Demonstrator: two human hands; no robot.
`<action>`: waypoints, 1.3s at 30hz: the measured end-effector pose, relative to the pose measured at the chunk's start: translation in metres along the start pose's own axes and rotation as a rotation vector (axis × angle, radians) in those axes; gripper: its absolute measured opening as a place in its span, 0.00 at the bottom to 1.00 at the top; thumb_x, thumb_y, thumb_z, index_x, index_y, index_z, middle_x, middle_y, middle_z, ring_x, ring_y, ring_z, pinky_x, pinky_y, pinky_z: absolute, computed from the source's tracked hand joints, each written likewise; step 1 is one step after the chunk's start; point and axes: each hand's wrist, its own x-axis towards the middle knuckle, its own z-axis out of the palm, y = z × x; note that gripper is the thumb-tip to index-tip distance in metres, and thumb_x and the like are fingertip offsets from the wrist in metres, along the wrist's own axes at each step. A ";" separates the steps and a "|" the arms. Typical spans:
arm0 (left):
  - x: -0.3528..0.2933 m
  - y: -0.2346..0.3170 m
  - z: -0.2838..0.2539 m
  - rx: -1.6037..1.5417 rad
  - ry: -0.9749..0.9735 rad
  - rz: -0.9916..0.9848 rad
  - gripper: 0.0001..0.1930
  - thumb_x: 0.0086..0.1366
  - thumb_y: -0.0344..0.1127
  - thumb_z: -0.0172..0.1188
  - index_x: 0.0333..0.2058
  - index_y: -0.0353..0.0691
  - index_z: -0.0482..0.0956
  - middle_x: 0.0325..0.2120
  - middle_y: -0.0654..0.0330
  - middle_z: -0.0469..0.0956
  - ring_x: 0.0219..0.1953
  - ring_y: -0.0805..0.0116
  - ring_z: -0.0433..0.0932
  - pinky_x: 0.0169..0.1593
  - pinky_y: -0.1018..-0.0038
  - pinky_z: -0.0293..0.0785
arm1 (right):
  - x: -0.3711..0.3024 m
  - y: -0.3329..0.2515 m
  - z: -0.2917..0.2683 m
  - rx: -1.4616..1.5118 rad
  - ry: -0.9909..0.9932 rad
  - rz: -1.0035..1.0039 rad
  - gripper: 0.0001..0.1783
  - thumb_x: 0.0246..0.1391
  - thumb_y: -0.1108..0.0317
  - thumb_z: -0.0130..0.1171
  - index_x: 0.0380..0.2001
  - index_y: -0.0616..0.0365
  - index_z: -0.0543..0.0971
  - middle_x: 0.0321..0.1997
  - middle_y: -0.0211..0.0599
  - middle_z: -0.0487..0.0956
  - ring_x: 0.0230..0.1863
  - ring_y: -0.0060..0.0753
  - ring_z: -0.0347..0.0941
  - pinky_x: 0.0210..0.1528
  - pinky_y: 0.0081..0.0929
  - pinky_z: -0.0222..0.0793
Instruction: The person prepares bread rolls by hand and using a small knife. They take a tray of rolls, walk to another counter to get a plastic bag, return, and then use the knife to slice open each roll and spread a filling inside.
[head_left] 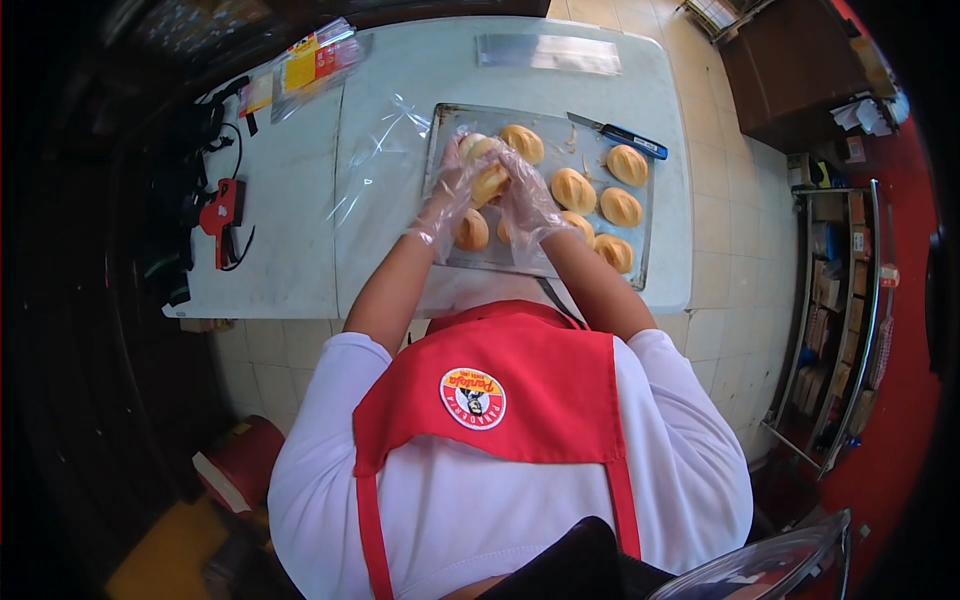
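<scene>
You're gripping a golden oval bread roll [489, 183] at the far-left of the metal baking tray [640, 262], both gloved hands closed on it: left hand [452, 195] left, right hand [527, 205] right, its long axis running near-to-far.

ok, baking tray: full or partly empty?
Partly empty. The tray holds around ten bread rolls with bare metal between them; both gloved hands, left hand and right hand, grip one roll.

Glossy bread rolls [573, 189], metal tray [641, 262]
</scene>
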 end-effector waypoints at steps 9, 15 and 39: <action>0.086 0.005 -0.017 0.216 -0.074 -0.039 0.28 0.60 0.42 0.62 0.54 0.36 0.64 0.47 0.54 0.70 0.49 0.65 0.71 0.51 0.70 0.73 | 0.080 -0.008 -0.023 -0.069 0.009 -0.088 0.26 0.59 0.60 0.51 0.60 0.53 0.63 0.53 0.37 0.70 0.53 0.38 0.69 0.48 0.39 0.73; 0.130 -0.046 -0.081 0.914 0.107 0.280 0.28 0.58 0.52 0.60 0.51 0.37 0.70 0.45 0.46 0.73 0.48 0.53 0.73 0.52 0.64 0.69 | 0.091 -0.008 -0.008 -1.075 0.284 -0.284 0.21 0.55 0.65 0.52 0.53 0.56 0.73 0.45 0.47 0.78 0.46 0.44 0.75 0.47 0.37 0.70; -0.039 -0.054 -0.016 1.485 0.325 0.226 0.30 0.49 0.31 0.53 0.55 0.43 0.67 0.58 0.42 0.60 0.58 0.43 0.63 0.59 0.54 0.63 | -0.058 -0.143 -0.202 -1.789 0.550 -0.937 0.22 0.44 0.72 0.55 0.47 0.54 0.75 0.39 0.47 0.78 0.41 0.50 0.75 0.45 0.43 0.71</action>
